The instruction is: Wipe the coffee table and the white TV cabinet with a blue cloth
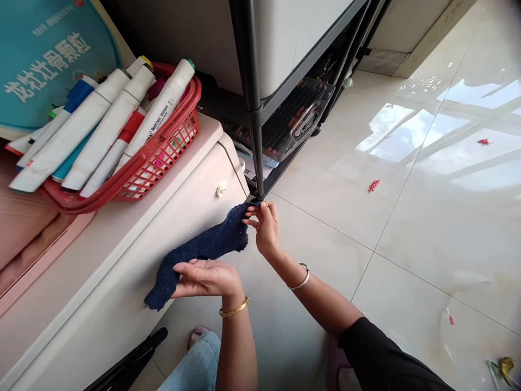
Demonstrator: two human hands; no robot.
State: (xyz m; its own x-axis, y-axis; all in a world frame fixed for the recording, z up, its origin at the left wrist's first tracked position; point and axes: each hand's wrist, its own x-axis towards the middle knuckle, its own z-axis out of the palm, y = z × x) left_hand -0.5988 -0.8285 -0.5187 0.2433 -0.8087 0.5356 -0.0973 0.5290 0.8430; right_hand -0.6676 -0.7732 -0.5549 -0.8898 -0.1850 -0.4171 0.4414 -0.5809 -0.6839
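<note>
A dark blue, fuzzy cloth (203, 243) with ragged edges stretches between my two hands in front of the white cabinet. My right hand (266, 228) pinches its upper right end between thumb and fingertips, close to the foot of a black rack post. Lower down, my left hand (209, 278) is turned palm up at the cloth's other end. The left thumb lies against the cloth, while the fingertips are partly hidden behind it. The far left end of the cloth hangs past that hand.
A red plastic basket (158, 163) of white markers (101, 125) rests on the white cabinet (179, 212). The black rack (254, 141) holds a clear case (299, 117) on its low shelf. Small red bits (374, 185) lie on the shiny tiled floor (325, 190).
</note>
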